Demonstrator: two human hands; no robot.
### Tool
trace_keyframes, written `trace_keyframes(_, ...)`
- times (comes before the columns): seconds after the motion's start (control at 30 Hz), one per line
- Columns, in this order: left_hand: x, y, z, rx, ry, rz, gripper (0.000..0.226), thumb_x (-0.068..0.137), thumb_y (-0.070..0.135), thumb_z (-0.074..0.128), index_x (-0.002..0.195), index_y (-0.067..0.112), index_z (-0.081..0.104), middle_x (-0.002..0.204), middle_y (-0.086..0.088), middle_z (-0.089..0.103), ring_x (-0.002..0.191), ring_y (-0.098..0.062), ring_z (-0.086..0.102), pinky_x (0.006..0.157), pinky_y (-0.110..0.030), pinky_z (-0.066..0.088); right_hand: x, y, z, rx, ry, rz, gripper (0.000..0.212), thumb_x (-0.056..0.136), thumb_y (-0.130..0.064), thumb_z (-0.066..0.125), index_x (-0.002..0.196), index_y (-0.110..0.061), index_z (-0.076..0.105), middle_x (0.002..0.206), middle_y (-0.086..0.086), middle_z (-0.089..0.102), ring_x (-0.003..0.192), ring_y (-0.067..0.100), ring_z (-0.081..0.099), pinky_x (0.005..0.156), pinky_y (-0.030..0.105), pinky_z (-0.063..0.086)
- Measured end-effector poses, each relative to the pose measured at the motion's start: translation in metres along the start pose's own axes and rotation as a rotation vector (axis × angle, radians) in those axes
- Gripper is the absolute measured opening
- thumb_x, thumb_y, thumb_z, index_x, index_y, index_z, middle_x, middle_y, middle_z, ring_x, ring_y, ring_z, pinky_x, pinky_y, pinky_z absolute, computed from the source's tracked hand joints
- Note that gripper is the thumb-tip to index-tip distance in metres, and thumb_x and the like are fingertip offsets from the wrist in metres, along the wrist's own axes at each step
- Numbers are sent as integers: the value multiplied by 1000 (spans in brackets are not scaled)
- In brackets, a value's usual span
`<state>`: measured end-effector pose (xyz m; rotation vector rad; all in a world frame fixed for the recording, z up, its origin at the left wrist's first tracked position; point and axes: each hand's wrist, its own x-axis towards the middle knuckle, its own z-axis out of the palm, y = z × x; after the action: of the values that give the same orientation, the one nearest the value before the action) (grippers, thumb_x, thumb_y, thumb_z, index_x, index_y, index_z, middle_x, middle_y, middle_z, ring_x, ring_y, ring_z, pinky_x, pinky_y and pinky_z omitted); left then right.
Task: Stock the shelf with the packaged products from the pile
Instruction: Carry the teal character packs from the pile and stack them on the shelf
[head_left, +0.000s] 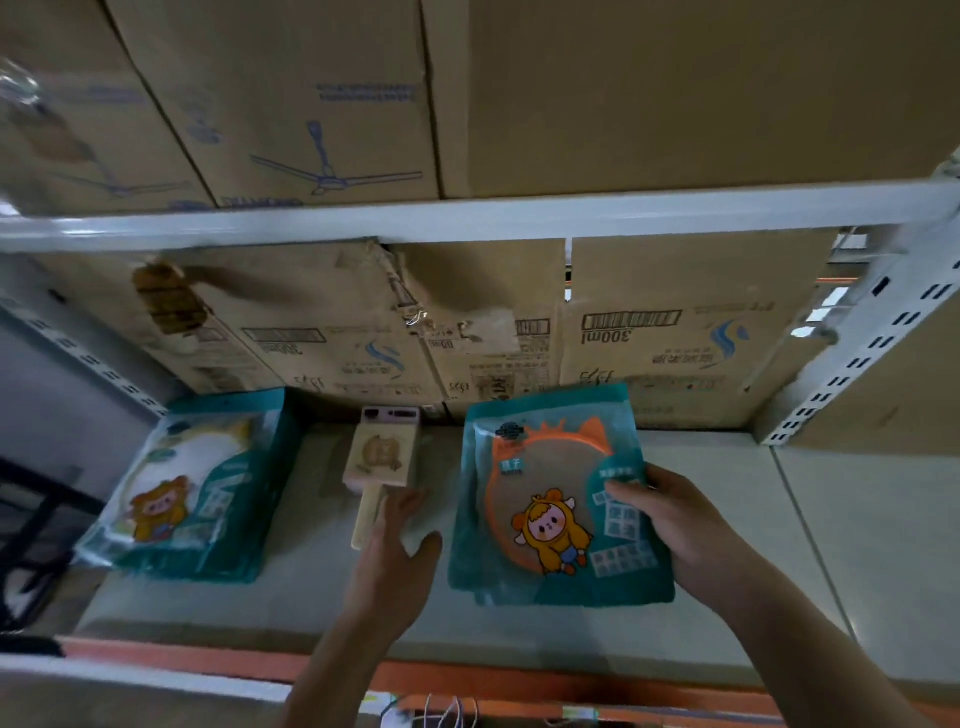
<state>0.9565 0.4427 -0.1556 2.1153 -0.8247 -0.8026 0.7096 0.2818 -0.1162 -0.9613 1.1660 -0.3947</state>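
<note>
Showing dim, warm, flat light throughout. Catching faint glare along the white rail (467, 215). Smearing with motion blur at the left edge, softening the left pack (197, 483). Bowing straight lines toward the corners. Rendering the right pack (556, 499) sharpest.

Two packet piles (197, 488) (556, 499) flank a paddle (382, 457) on the shelf (727, 545).
</note>
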Motion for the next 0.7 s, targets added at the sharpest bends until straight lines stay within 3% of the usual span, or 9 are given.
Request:
trace_keyframes(0.13, -5, -11, -12, 82, -84, -20, 53, 85, 35, 66, 135, 40, 48, 139, 15, 55, 128, -8, 53, 105, -35, 44, 14, 6, 24, -157, 153, -67, 12, 91, -15, 70, 102, -10, 73, 88, 11, 78, 81, 30, 76, 82, 50, 61)
trace_keyframes(0.27, -9, -7, -18, 142, -153, -8, 51, 96, 26, 66, 143, 32, 46, 144, 13, 49, 130, -10, 46, 107, -31, 38, 16, 15, 38, -288, 351, -148, 9, 90, -20, 71, 95, -13, 70, 82, 4, 74, 69, 18, 72, 54, 27, 51)
trace_keyframes(0.5, -6, -6, -18, 188, -213, 34, 58, 99, 32, 63, 152, 31, 38, 156, 2, 38, 142, -22, 39, 116, -45, 39, 26, 25, 50, -268, 468, -155, 22, 90, -18, 72, 109, -11, 65, 91, 2, 70, 75, 15, 69, 53, 25, 48)
trace_keyframes(0.7, -5, -8, -21, 195, -278, 63, 56, 101, 34, 59, 153, 33, 38, 161, 0, 35, 148, -22, 33, 119, -39, 31, 28, 27, 52, -280, 466, -153, 32, 90, -19, 73, 118, -15, 59, 92, -2, 68, 78, 14, 68, 57, 28, 51)
